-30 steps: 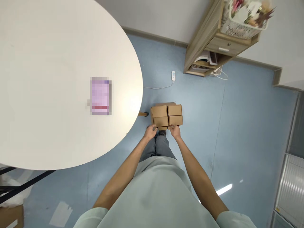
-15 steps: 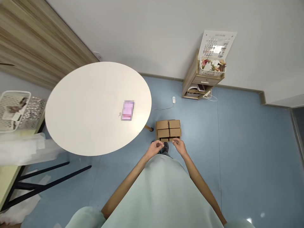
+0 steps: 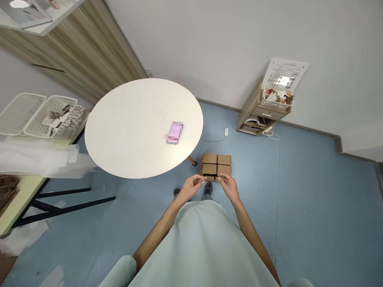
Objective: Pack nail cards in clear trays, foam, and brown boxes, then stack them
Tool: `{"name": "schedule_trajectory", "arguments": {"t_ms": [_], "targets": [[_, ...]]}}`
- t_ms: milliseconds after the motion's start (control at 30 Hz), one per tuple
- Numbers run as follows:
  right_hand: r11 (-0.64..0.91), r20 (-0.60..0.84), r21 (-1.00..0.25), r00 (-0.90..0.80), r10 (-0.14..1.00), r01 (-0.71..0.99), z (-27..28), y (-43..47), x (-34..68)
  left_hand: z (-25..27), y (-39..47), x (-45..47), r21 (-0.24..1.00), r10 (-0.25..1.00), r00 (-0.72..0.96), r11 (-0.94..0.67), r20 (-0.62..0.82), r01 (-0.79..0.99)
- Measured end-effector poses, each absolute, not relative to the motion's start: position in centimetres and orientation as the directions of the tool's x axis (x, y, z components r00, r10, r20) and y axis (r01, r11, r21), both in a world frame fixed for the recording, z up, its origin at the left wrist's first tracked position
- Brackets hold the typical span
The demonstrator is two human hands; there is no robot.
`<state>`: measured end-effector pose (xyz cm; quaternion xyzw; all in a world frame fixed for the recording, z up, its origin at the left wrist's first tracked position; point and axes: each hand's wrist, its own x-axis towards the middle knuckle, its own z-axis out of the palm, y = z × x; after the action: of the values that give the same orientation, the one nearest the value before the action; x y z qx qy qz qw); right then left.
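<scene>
My left hand is held out in front of my body, thumb and fingertips brought close together in a pinch. Facing it, my right hand has its thumb and fingers drawn together the same way. A small gap separates the two hands. Whatever is between the fingertips, if anything, is too small to make out. Beneath and just beyond the hands, a stack of brown cardboard boxes stands on the floor. To the left, a flat pink item, blurred by pixels, lies on the white oval table.
A wooden cabinet with a basket of flowers stands by the wall. A white charger-like device lies on the floor with its cord. At left, white baskets and white sheets sit on another table.
My view has shifted, so the table and cabinet appear farther right. Both hands keep their pinched pose above the boxes, slightly farther apart from my body.
</scene>
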<state>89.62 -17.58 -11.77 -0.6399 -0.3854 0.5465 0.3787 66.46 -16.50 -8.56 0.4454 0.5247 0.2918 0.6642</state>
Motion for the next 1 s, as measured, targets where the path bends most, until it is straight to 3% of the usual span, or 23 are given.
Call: {"name": "schedule_trajectory", "arguments": {"t_ms": [367, 700, 1000], "targets": [[-0.199, -0.183, -0.961, 0.097, 0.978, 0.191, -4.1, -19.5, 77.1, -4.2, -19.3, 55.0, 0.939, 0.913, 0.237, 0.343, -0.333, -0.001], [-0.093, -0.12, -0.966, -0.099, 0.988, 0.241, -3.9, -21.9, 59.3, -2.9, -24.8, 36.6, 0.951, 0.947, -0.138, 0.267, -0.289, -0.157], [-0.035, -0.145, -0.961, -0.394, 0.908, 0.275, -2.2, -19.9, 45.0, -3.7, -30.2, 25.5, 0.915, 0.809, -0.444, 0.274, -0.386, -0.296]]}}
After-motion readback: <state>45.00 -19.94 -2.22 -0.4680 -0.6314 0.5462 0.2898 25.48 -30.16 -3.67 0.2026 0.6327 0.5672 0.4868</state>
